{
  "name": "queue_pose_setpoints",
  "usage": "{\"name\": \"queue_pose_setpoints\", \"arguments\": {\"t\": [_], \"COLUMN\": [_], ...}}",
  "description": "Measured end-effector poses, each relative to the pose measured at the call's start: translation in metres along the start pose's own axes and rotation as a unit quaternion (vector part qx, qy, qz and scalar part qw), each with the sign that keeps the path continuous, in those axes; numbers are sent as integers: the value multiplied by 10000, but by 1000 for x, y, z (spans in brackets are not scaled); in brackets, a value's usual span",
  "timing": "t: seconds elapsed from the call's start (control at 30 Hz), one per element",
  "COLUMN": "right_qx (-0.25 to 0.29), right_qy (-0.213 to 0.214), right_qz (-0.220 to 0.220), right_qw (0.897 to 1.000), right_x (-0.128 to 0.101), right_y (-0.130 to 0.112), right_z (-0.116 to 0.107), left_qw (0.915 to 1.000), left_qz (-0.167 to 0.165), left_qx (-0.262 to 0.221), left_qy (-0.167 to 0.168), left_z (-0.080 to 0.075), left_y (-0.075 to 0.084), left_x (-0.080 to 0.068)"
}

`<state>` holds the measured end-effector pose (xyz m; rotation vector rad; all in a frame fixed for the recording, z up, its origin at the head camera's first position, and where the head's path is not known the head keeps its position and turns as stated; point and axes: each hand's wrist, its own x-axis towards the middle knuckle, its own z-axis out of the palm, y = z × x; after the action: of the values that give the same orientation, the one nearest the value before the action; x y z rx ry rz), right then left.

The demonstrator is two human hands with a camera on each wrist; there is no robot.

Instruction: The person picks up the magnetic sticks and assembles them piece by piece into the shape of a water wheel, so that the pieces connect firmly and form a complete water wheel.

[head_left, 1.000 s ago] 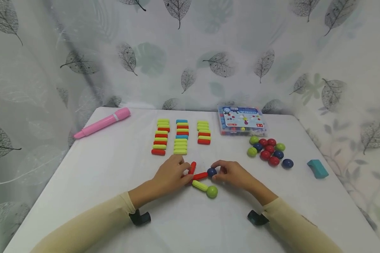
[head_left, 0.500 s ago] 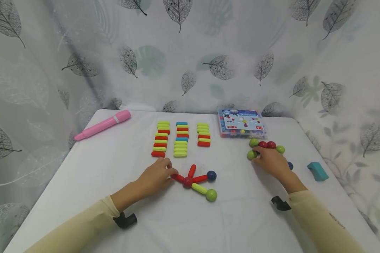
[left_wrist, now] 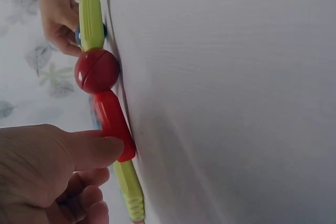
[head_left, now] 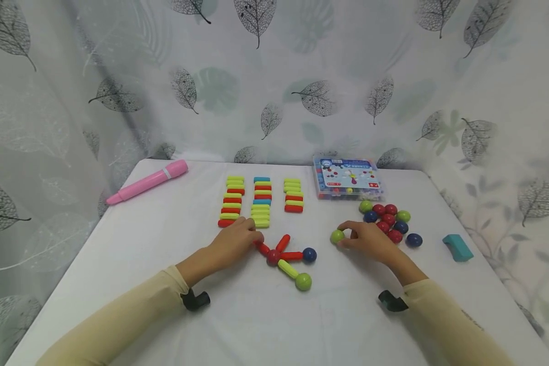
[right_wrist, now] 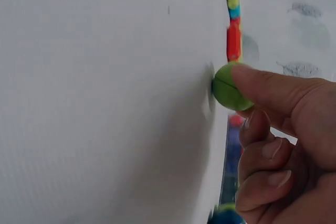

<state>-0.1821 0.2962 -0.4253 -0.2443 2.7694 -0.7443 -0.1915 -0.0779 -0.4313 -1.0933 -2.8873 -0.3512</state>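
On the white table lies a joined figure: a red ball (head_left: 273, 257) at its centre with red rods and one yellow-green rod (head_left: 288, 269) fanning out. A dark blue ball (head_left: 309, 255) caps the right red rod (head_left: 292, 256), and a green ball (head_left: 303, 281) caps the yellow-green one. My left hand (head_left: 229, 245) pinches the free end of the left red rod (left_wrist: 112, 119) between thumb and finger. Thumb and finger of my right hand (head_left: 370, 246) pinch a loose green ball (right_wrist: 230, 86), held to the right of the figure.
Rows of coloured rods (head_left: 262, 202) lie behind the figure. Several red, blue and green balls (head_left: 395, 236) cluster at right, below a clear plastic box (head_left: 349, 178). A teal block (head_left: 458, 247) sits far right; a pink marker-shaped object (head_left: 148, 181) lies back left.
My right hand let go of the blue ball, reached the ball cluster and brings a green ball leftward. The left hand shifted left and grips the left red rod; the figure turned slightly.
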Motion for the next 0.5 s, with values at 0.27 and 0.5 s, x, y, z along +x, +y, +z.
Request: {"name": "queue_pose_setpoints", "arguments": {"t": [0.27, 0.5], "right_qx": [234, 196], "right_qy": [-297, -277], "right_qz": [-559, -360], "right_qw": [9977, 9988], "right_x": [0, 5], "right_y": [-23, -29], "right_z": [21, 26], "left_qw": [9999, 9960], "left_qz": [-61, -534], "left_qx": [-100, -709], "left_qy": [-49, -44], "left_z": [3, 8], "left_y": [5, 15], "left_x": [5, 14]}}
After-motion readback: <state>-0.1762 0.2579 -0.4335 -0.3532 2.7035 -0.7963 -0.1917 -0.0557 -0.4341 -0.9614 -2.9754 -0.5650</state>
